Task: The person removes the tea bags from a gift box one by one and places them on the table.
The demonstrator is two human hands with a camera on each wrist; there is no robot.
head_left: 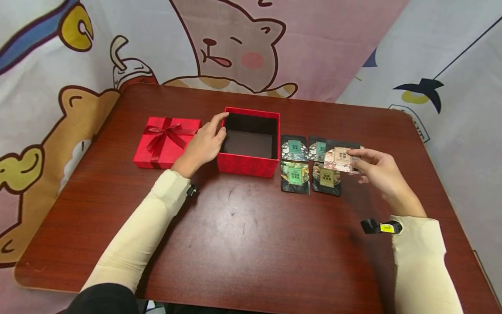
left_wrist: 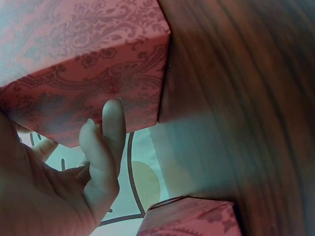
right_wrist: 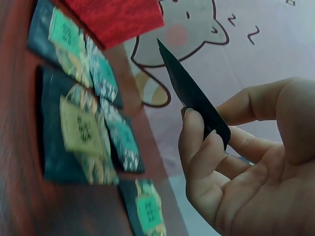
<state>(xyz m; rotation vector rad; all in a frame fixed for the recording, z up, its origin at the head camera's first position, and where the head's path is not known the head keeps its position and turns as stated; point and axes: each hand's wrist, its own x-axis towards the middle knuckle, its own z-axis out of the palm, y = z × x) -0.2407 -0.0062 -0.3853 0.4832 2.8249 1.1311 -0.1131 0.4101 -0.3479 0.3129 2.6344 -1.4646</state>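
Observation:
A small dark sachet with a pinkish label [head_left: 342, 156] is pinched between the thumb and fingers of my right hand [head_left: 378, 170]. It is held above other flat sachets with green [head_left: 295, 176], teal [head_left: 294, 148] and yellow [head_left: 326, 178] labels, partly covering some of them. In the right wrist view the held sachet [right_wrist: 194, 96] appears nearly edge-on. My left hand [head_left: 205, 141] touches the left side of an open red gift box [head_left: 248, 165], fingertips right at its rim. The left wrist view shows loosely bent fingers against the patterned outer wall [left_wrist: 118, 73].
A red lid with a dark red ribbon bow [head_left: 166, 139] lies left of the box, close to my left hand. All these things are on a brown wooden table [head_left: 243, 244]. Behind the table hangs a cloth with cartoon animals [head_left: 243, 48].

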